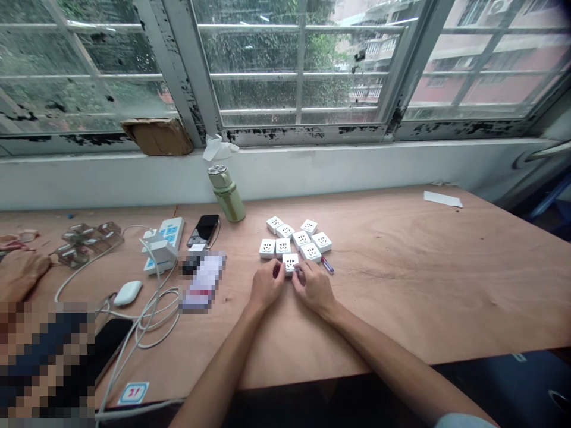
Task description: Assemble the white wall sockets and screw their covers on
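Observation:
A white square power socket [290,262] with dark pin slots sits on the wooden table between my two hands. My left hand [266,283] pinches its left edge with bent fingers. From the other side, the fingers of my right hand [314,286] are closed against its right edge. Just beyond lie several more white sockets, slots facing up, in a loose cluster; among them are one at the left [267,248], one at the right [322,241] and one close to my right fingers [310,252]. A small purple-and-white cylinder [327,265] lies beside the cluster.
A green bottle [229,199] stands near the wall. To the left are a power strip [172,235], tangled white cables [154,309], a phone [204,230], a white earbud case [128,293] and clear-wrapped blocks [84,241]. Another person's hand [24,270] rests at the far left.

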Motion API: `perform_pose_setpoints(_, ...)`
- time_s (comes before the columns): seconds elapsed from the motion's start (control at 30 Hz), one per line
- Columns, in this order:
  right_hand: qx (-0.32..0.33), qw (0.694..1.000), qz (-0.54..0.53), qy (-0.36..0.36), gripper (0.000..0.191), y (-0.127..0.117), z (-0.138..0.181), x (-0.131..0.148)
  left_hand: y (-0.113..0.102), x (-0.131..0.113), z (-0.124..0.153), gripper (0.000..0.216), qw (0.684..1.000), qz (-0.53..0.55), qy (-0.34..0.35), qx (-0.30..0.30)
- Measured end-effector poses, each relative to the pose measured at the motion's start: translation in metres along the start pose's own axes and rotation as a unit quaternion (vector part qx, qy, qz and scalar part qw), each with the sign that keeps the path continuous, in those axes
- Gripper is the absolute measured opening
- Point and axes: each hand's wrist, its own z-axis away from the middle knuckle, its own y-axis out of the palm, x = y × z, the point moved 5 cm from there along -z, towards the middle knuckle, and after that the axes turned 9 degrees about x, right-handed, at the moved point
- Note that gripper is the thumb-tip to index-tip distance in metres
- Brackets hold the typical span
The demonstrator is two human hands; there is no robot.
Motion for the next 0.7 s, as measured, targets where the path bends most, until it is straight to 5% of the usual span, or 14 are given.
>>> perform_pose_setpoints(0.2, -0.121, 0.990, 0.060, 0.029, 0.032, -0.012, 0.002, -0.005, 0.001, 0.002, -0.001, 0.029, 1.000, -0.005, -0.009, -0.002)
perform_pose_setpoints(0.47, -0.072, 0.997, -0.004, -0.009, 0.037, -0.005, 0.001, -0.001, 0.002, 0.000, -0.001, 0.029, 0.999, -0.035, -0.007, 0.013)
perform_pose_setpoints(0.7, -0.105, 0.994, -0.002, 0.038, 0.035, -0.007, 0.002, -0.010, 0.002, 0.002, -0.001, 0.023, 1.000, -0.005, -0.015, -0.003)
